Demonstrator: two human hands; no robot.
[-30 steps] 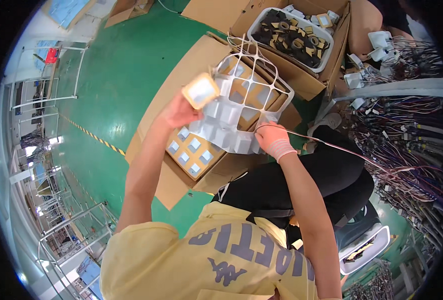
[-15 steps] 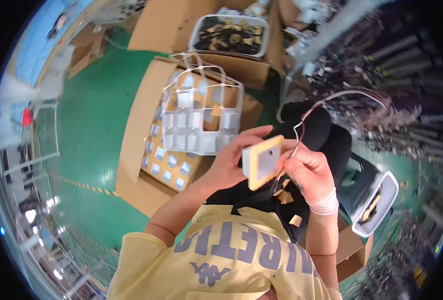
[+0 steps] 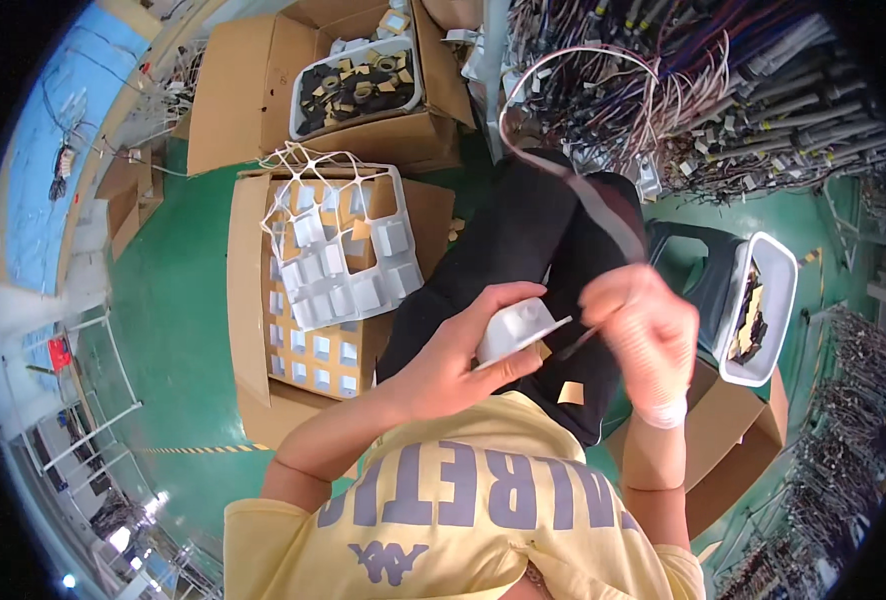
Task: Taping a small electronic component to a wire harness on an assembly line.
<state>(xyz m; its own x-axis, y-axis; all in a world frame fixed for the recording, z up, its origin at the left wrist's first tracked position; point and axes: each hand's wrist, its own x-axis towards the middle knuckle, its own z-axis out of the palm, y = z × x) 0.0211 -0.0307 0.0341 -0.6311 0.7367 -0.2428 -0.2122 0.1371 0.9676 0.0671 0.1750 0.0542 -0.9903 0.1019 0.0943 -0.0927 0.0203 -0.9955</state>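
My left hand (image 3: 453,355) grips a small white plastic housing (image 3: 516,330) over my lap, thumb on its near side and fingers on its far side. The housing is tilted, with a thin flange towards my right hand. Just right of it, my right hand (image 3: 648,330), in a pale ribbed glove, is blurred by motion and closed on a thin cable (image 3: 613,220). That cable arcs up over my legs towards the wire bundles. A dark cable end (image 3: 578,345) pokes out between the hand and the housing. My fingertips on the cable are not clear.
A white moulded tray (image 3: 338,285) with netting rests on an open carton (image 3: 253,300) of white parts in tan dividers. Beyond stands a bin (image 3: 358,85) of dark and tan pieces. At right are another white bin (image 3: 763,310), a carton (image 3: 723,440) and wire bundles (image 3: 743,100).
The housing has turned in my left hand, so its tan-rimmed face no longer shows. My right hand has moved away from it to the right. The whole view has shifted.
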